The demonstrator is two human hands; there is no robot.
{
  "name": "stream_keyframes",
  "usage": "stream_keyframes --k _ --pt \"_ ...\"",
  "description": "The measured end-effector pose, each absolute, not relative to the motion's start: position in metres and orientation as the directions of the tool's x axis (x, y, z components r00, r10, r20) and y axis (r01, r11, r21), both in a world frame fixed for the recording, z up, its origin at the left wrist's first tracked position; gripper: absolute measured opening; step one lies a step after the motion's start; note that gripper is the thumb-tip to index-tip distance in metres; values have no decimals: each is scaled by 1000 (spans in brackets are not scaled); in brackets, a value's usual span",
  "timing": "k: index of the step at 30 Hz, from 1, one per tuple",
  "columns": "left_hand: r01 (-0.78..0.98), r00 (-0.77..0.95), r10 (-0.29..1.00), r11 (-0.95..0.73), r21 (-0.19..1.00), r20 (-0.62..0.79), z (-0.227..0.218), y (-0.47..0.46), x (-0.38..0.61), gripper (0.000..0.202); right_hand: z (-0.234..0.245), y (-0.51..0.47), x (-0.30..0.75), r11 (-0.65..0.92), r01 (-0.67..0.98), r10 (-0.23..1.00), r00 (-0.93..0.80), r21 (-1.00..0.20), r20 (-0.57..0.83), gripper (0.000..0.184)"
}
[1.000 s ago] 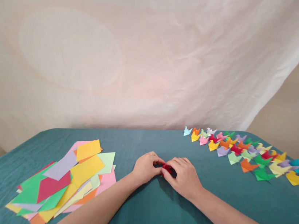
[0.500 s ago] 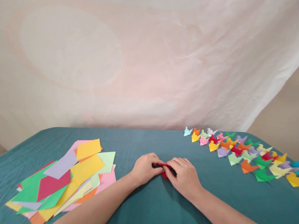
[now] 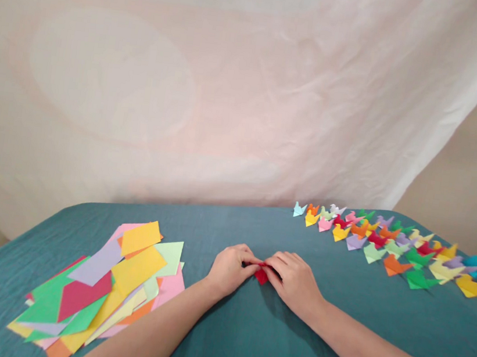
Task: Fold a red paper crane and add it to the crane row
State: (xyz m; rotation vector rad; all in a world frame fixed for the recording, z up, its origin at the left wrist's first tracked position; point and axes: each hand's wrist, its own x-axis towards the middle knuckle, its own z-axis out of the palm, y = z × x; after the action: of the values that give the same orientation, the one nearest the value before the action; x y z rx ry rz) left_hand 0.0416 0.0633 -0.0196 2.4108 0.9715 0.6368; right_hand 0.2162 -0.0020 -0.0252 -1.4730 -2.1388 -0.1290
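Note:
A small folded piece of red paper [image 3: 261, 276] is pinched between my two hands, low over the table at its middle. My left hand [image 3: 231, 268] grips its left side with thumb and forefinger. From the right, my right hand [image 3: 292, 279] closes thumb and fingers on the other side. Part of the paper hides behind the fingertips; a pointed red part shows below them.
Loose sheets of coloured paper [image 3: 139, 268] lie in an overlapping pile on the left. Several rows of folded paper birds [image 3: 396, 265] stand along the right and back right. A teal cloth [image 3: 215, 222] covers the table, and a pale hanging sheet [image 3: 247, 115] rises behind it.
The fingertips have shifted slightly on the red paper, and more of its lower part shows now. Both hands stay in nearly the same place.

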Motion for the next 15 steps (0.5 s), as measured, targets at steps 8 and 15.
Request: stream_keyframes --k 8,15 --pt "532 727 622 -778 334 291 -13 55 39 21 -26 -4 218 421 886 832 -292 -194 472 14" --pt "518 830 499 -855 -15 249 -3 51 40 29 -26 -5 221 444 888 808 -341 -117 480 15"
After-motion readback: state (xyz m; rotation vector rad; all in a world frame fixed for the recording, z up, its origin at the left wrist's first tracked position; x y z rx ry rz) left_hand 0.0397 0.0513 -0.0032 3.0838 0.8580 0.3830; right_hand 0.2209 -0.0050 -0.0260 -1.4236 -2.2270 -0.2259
